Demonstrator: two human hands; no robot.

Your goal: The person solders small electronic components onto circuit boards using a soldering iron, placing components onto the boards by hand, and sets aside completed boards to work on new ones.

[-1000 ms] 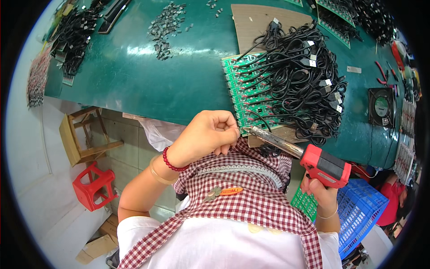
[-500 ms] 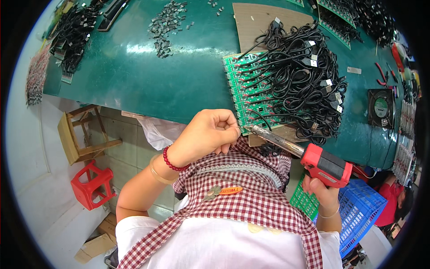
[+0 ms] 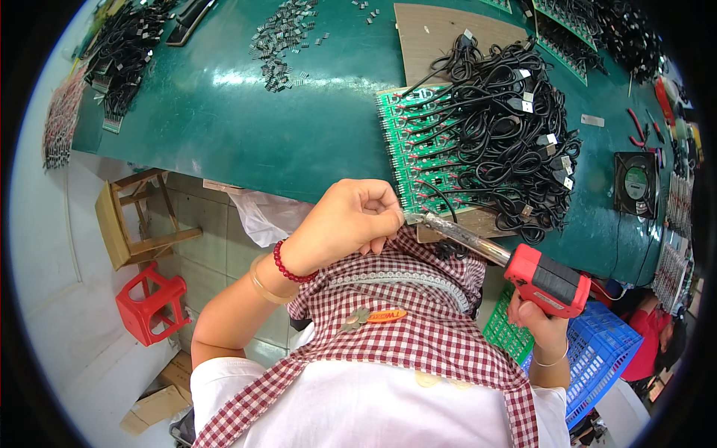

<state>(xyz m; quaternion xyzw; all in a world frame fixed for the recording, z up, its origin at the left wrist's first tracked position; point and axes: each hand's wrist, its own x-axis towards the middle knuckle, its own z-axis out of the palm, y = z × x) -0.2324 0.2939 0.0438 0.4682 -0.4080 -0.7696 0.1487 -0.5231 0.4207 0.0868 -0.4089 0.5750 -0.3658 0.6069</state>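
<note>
1. Soldering gun (image 3: 523, 265), red-bodied with a metal barrel, lies at about four o'clock from the picture's centre; its tip reaches the near edge of the green circuit board (image 3: 414, 160).
2. Right hand (image 3: 539, 317) grips the gun's handle from below, fingers wrapped tight around it.
3. Left hand (image 3: 351, 220) is curled into a loose fist just at the gun's tip, fingertips pinched together at the board's near edge; what they pinch is too small to tell. A red bead bracelet (image 3: 287, 267) sits on that wrist.
4. Black cables (image 3: 500, 127) lie heaped over the board, toward one o'clock, their ends fixed along its rows.
5. Table (image 3: 224, 127) is dark green and glossy. A brown board (image 3: 433, 30) lies at twelve o'clock; small dark parts (image 3: 280, 37) are scattered at eleven; more cable bundles (image 3: 123, 52) are at ten.
6. Small black fan (image 3: 635, 183) stands on the table at three o'clock.
7. Below the table edge, at eight o'clock, a wooden stool (image 3: 131, 216) and a red plastic stool (image 3: 149, 306) stand on pale floor tiles.
8. Blue crate (image 3: 597, 358) sits at five o'clock with a green crate (image 3: 504, 332) beside it; their contents are hidden.
</note>
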